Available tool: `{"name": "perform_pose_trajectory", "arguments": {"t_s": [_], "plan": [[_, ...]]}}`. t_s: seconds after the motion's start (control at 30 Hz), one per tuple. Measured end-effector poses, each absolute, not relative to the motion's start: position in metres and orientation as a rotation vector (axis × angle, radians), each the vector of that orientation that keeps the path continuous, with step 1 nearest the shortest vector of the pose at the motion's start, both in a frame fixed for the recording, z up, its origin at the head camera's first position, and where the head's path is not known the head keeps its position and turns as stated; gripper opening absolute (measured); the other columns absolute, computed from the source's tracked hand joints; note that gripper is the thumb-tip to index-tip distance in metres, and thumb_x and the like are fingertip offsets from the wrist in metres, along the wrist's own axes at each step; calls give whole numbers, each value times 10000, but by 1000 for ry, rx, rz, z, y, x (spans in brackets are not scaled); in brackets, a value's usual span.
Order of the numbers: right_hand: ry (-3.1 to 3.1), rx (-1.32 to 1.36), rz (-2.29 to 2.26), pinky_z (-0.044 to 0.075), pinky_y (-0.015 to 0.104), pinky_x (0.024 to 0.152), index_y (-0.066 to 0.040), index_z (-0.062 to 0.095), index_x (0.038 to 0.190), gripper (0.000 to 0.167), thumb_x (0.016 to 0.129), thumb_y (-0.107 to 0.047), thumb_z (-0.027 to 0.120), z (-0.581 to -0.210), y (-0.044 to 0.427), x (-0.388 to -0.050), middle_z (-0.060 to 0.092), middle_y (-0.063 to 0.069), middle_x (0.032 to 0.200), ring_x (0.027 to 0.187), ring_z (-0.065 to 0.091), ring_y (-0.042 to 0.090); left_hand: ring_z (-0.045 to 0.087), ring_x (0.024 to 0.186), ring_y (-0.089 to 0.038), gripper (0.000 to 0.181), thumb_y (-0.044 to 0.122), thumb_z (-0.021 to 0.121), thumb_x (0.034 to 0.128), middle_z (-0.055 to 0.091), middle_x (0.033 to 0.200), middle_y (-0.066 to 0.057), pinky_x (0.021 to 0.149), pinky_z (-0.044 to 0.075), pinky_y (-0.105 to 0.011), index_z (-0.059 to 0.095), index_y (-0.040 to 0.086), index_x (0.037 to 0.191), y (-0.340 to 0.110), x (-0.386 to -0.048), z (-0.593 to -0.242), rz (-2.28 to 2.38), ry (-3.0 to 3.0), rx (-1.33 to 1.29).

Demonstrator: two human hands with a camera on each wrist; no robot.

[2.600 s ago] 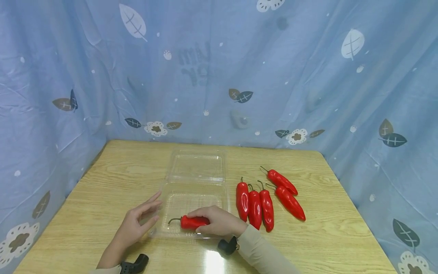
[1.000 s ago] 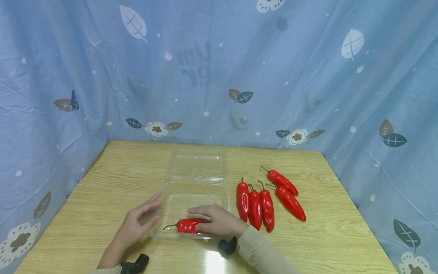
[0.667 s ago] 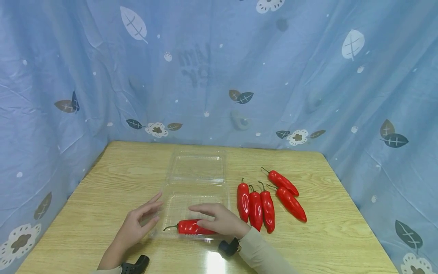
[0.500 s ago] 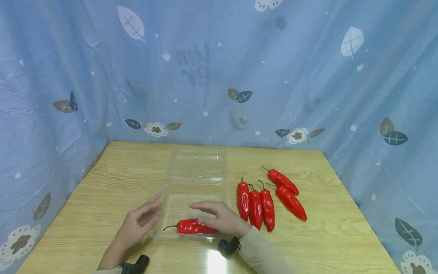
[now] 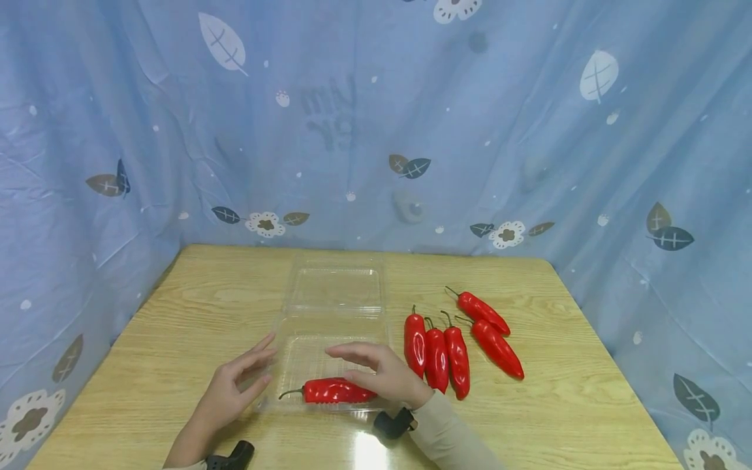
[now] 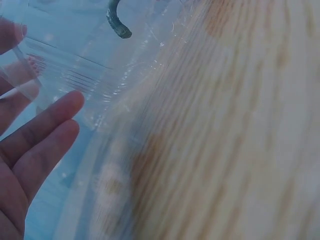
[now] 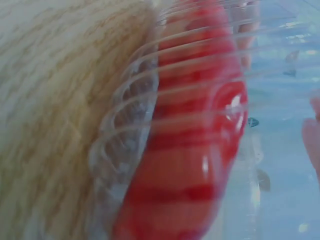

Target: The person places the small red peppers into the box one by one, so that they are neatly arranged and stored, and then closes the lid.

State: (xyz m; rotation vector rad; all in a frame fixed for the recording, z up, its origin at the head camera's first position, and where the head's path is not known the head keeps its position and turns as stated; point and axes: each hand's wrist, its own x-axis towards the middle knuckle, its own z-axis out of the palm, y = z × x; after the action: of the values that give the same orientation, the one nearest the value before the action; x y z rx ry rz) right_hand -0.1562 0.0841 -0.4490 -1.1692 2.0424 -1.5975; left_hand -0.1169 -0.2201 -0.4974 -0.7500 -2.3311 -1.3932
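Note:
A clear plastic clamshell box (image 5: 299, 359) stands on the wooden table with its lid (image 5: 336, 287) folded back. Inside, along the near wall, lies one red chili pepper (image 5: 330, 390), its stem to the left. My right hand (image 5: 390, 373) hovers over the pepper's right end, fingers extended and apart from it. At the box's left wall is my left hand (image 5: 232, 388), with relaxed fingers; whether they press the plastic I cannot tell. The left wrist view shows the stem (image 6: 119, 22) through clear plastic. Ribbed box wall covers the pepper (image 7: 195, 125) in the right wrist view.
Right of the box, three red peppers (image 5: 437, 359) lie side by side, stems away from me. Farther right are two more peppers (image 5: 496, 347), slanted. A blue patterned curtain (image 5: 364, 117) surrounds the table (image 5: 564, 405) at the back and sides.
The right hand lowered the pepper against the box's near wall and let go; its fingers have lifted slightly up and right. The left hand has stayed in place.

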Motion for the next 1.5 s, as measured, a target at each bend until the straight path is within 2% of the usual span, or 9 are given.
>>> {"name": "perform_pose_trajectory", "arguments": {"t_s": [0.13,0.4,0.67,0.87,1.13,1.23,1.33,1.43,1.5], "plan": [[2046,-1221,-1644,413,328,1081,-78,530,1331,396,936,-62,560,-445,88,-156,541,125,1372,1282,495,186,592,1124,-63,411,-99,646,817,436,1412,-255,899,477,-94,578,-64,1221,-220,-117,-495,-1404,-2332,-747],[2100,-1299,-1763,429,354,1067,49,505,1311,422,893,78,555,-434,109,-160,530,234,1339,1260,513,243,567,1140,-25,416,-90,656,815,446,1409,-247,896,479,-96,583,-49,1222,-219,-115,-492,-1376,-2348,-741],[2147,-1167,-1904,475,300,1013,39,492,1327,425,906,89,523,-426,144,-164,513,281,1329,1243,531,212,563,1144,-30,417,-94,659,810,446,1404,-257,895,489,-112,581,-57,1219,-219,-115,-495,-1360,-2342,-761],[2196,-1083,-1946,445,236,1032,51,473,1341,433,912,75,525,-427,168,-162,503,259,1356,1253,518,137,585,1130,-57,405,-84,661,816,453,1408,-240,895,493,-118,591,-47,1213,-220,-114,-494,-1363,-2356,-734],[2363,-905,-1943,470,261,1008,41,491,1330,427,907,60,547,-441,213,-153,494,320,1323,1239,533,140,572,1143,-48,400,-74,662,821,446,1412,-243,895,498,-129,589,-50,1213,-219,-115,-493,-1365,-2355,-743],[2441,-808,-1968,482,233,986,37,491,1330,427,907,66,544,-446,231,-149,496,309,1328,1230,537,110,572,1144,-40,385,-72,656,827,448,1413,-241,902,493,-126,593,-51,1207,-219,-115,-492,-1381,-2358,-742],[2520,-719,-1989,475,199,982,48,486,1328,423,910,58,547,-449,249,-145,558,140,1346,1228,536,100,562,1152,-30,381,-73,648,833,438,1419,-246,913,487,-127,588,-56,1209,-220,-115,-492,-1394,-2363,-748],[2581,-640,-2002,470,159,968,51,477,1336,417,925,30,544,-452,265,-144,563,48,1355,1233,529,87,554,1160,-22,392,-80,645,831,430,1424,-249,918,482,-124,580,-61,1217,-220,-115,-493,-1407,-2363,-752],[2612,-582,-2009,469,143,958,54,470,1343,418,933,16,539,-453,274,-143,558,60,1361,1232,528,81,549,1163,-19,401,-79,647,830,432,1425,-244,919,481,-124,577,-57,1225,-220,-115,-492,-1402,-2368,-755]]}}
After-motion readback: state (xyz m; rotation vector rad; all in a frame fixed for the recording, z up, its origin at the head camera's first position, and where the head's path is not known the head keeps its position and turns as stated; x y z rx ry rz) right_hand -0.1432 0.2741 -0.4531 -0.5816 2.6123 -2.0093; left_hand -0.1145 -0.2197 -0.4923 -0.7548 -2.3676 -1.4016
